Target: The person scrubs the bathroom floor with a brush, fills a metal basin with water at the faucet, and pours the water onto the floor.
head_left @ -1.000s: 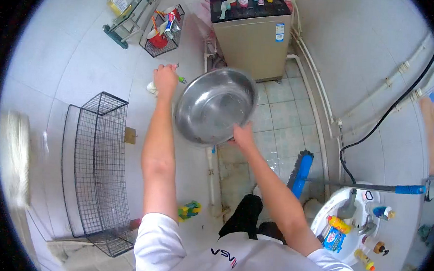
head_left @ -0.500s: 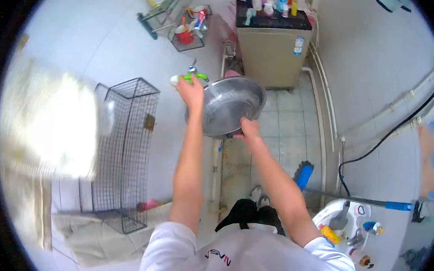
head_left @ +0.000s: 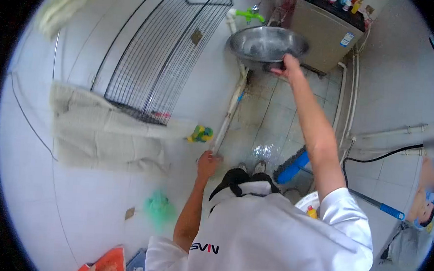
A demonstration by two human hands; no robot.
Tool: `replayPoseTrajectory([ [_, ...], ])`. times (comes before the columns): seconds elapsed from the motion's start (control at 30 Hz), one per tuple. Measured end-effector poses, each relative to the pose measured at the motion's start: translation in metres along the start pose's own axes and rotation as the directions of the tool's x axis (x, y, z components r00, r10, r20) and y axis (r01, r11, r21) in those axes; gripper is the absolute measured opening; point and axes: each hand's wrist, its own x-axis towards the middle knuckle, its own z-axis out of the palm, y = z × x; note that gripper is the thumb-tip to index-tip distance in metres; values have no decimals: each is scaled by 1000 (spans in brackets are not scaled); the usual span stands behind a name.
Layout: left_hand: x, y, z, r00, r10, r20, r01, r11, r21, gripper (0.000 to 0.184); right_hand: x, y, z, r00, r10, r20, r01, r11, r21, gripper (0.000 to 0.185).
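A round metal basin [head_left: 266, 40] is held out at the upper middle, beside a green tap [head_left: 249, 14] on the wall. My right hand [head_left: 288, 66] grips its near rim, with the fingers partly under it. Low at my left side is my left hand [head_left: 208, 165], near a white pipe [head_left: 226, 117] and away from the basin. Its fingers are blurred, and I cannot make out whether they hold anything. A green and yellow object [head_left: 200, 133] hangs on the wall just above that hand.
A black wire rack [head_left: 157, 49] and beige towels [head_left: 106, 134] are on the left wall. Behind the basin stands a washing machine [head_left: 325, 33]. A blue brush [head_left: 291, 169] lies right of my feet, near a white sink [head_left: 305, 203]. A green bag [head_left: 159, 208] hangs lower left.
My left hand has left the tap area and dropped down to my left side. My right hand still holds the basin. The view has turned, showing more of the lower left wall.
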Motion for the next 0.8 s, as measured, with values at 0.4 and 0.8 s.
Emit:
replayPoseTrajectory([
  [0.4,-240,-205,0,398,-833,385,892,252,-375,16,25,5,-8,1000,13,-21,-13,1000,-23,40],
  [0.8,-421,-302,25,343,-689,638,747,-212,-630,24,17,12,-21,999,-11,-32,7,995,-99,40],
])
